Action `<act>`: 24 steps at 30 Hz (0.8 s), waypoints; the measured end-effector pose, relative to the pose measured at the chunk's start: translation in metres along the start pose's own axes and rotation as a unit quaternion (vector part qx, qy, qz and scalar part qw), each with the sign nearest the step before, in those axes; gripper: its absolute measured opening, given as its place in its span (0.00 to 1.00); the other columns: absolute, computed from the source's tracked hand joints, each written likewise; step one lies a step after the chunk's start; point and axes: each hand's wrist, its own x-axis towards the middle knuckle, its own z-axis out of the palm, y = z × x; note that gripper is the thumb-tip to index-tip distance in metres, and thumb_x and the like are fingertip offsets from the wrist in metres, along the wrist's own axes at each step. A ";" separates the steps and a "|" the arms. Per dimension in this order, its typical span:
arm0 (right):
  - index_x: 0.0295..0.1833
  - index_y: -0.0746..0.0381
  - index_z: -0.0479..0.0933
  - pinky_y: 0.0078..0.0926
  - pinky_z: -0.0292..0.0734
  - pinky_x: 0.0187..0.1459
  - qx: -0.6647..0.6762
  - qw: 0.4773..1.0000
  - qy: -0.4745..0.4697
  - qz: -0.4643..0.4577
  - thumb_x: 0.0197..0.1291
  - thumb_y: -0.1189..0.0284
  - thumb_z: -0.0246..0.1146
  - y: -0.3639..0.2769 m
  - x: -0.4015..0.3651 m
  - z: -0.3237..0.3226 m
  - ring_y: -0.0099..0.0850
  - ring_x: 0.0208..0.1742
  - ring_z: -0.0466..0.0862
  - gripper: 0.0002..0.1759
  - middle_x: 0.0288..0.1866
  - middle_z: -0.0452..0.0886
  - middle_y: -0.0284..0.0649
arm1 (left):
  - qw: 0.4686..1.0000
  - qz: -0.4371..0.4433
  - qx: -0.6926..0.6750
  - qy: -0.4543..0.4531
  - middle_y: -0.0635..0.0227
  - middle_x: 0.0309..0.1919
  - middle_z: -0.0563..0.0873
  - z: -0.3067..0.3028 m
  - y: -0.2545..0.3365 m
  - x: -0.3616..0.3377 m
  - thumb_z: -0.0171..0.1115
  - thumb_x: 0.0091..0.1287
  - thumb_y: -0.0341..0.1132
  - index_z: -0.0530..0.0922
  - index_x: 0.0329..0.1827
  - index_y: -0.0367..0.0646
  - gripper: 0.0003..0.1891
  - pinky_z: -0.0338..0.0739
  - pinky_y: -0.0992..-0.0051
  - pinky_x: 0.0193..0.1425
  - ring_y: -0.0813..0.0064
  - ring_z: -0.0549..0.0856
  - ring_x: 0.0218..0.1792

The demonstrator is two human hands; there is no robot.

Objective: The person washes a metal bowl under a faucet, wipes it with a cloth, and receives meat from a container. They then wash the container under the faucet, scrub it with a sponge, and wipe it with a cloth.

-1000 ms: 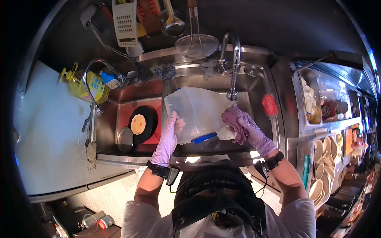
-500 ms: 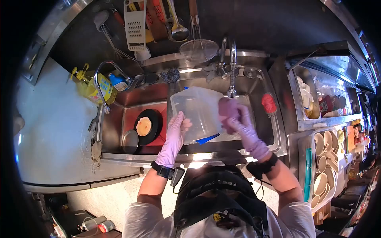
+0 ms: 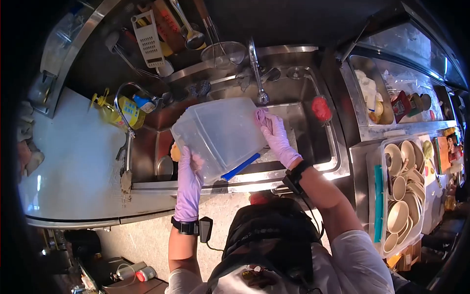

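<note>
A translucent plastic container (image 3: 227, 130) with a blue latch (image 3: 240, 166) is held tilted over the sink. My left hand (image 3: 188, 181), in a pink glove, grips its left edge, with the fingers partly seen through the plastic. On the opposite side, my gloved right hand (image 3: 280, 141) is closed around a purple cloth (image 3: 263, 117) that lies against the container's right edge. Behind the container, most of the left basin and what lies in it are hidden.
Two faucets (image 3: 259, 83) (image 3: 121, 100) rise behind the basins. A yellow soap bottle (image 3: 128, 111) stands at the back left. A red scrubber (image 3: 321, 108) sits on the sink's right side. To the right, a bin holds stacked bowls (image 3: 397, 215). Utensils and a grater (image 3: 148, 41) hang on the wall.
Both hands have brought the container left and closer to me, turning it and covering the pan. My right hand, with the cloth, has moved onto its right edge. The camera view has shifted.
</note>
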 end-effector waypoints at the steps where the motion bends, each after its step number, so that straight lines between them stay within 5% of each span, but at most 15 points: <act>1: 0.56 0.62 0.69 0.33 0.68 0.58 -0.011 1.000 0.011 0.005 0.53 0.80 0.61 -0.003 -0.005 -0.002 0.43 0.53 0.72 0.22 0.51 0.70 0.47 | 1.000 0.005 0.005 0.017 0.76 0.26 0.78 0.007 0.001 -0.004 0.63 0.65 0.45 0.76 0.42 0.47 0.13 0.76 0.85 0.33 0.84 0.78 0.28; 6: 0.58 0.59 0.66 0.25 0.62 0.62 0.129 0.988 -0.071 0.043 0.56 0.85 0.59 -0.083 -0.037 0.000 0.30 0.57 0.69 0.23 0.53 0.65 0.40 | 0.997 0.060 0.038 -0.023 0.75 0.25 0.80 0.016 -0.020 0.016 0.63 0.66 0.45 0.76 0.42 0.46 0.13 0.74 0.83 0.27 0.83 0.80 0.24; 7: 0.58 0.59 0.66 0.24 0.63 0.61 0.223 0.963 -0.105 0.110 0.57 0.84 0.60 -0.088 -0.039 0.004 0.29 0.57 0.69 0.23 0.53 0.65 0.39 | 0.995 0.057 0.077 -0.019 0.75 0.25 0.80 0.021 -0.021 0.018 0.62 0.66 0.44 0.76 0.42 0.45 0.12 0.74 0.83 0.26 0.82 0.80 0.24; 10: 0.58 0.59 0.66 0.23 0.64 0.60 0.311 0.940 -0.109 0.082 0.57 0.84 0.59 -0.120 -0.024 -0.007 0.29 0.57 0.69 0.23 0.54 0.65 0.39 | 0.984 0.057 0.161 -0.042 0.73 0.26 0.81 0.033 -0.018 0.034 0.59 0.68 0.43 0.76 0.41 0.44 0.12 0.72 0.84 0.24 0.82 0.81 0.23; 13: 0.54 0.57 0.72 0.31 0.66 0.60 0.074 0.990 -0.071 -0.098 0.51 0.81 0.63 -0.149 -0.001 -0.012 0.39 0.58 0.71 0.22 0.57 0.68 0.43 | 0.963 0.087 0.216 -0.137 0.69 0.31 0.84 0.037 -0.028 0.055 0.59 0.69 0.41 0.77 0.42 0.42 0.11 0.74 0.83 0.27 0.81 0.83 0.28; 18: 0.51 0.56 0.74 0.39 0.67 0.57 -0.213 0.926 -0.144 -0.277 0.43 0.76 0.65 -0.128 -0.001 0.011 0.46 0.59 0.71 0.24 0.58 0.70 0.44 | 0.976 0.036 0.149 -0.156 0.71 0.36 0.84 0.057 -0.030 0.067 0.60 0.67 0.35 0.77 0.44 0.41 0.08 0.77 0.82 0.35 0.81 0.83 0.33; 22: 0.52 0.57 0.73 0.41 0.67 0.59 -0.185 0.962 -0.090 -0.179 0.46 0.80 0.62 -0.118 0.032 0.009 0.45 0.60 0.71 0.23 0.58 0.70 0.45 | 0.923 0.022 0.333 -0.193 0.75 0.28 0.81 0.029 -0.016 0.062 0.61 0.65 0.33 0.77 0.46 0.41 0.09 0.73 0.85 0.29 0.85 0.79 0.26; 24: 0.53 0.59 0.71 0.40 0.67 0.60 -0.068 0.992 -0.021 -0.106 0.48 0.81 0.60 -0.098 0.055 0.003 0.44 0.60 0.72 0.23 0.58 0.69 0.46 | 0.889 0.009 0.398 -0.227 0.76 0.26 0.80 0.009 -0.004 0.062 0.62 0.65 0.33 0.77 0.47 0.40 0.10 0.72 0.86 0.28 0.87 0.78 0.24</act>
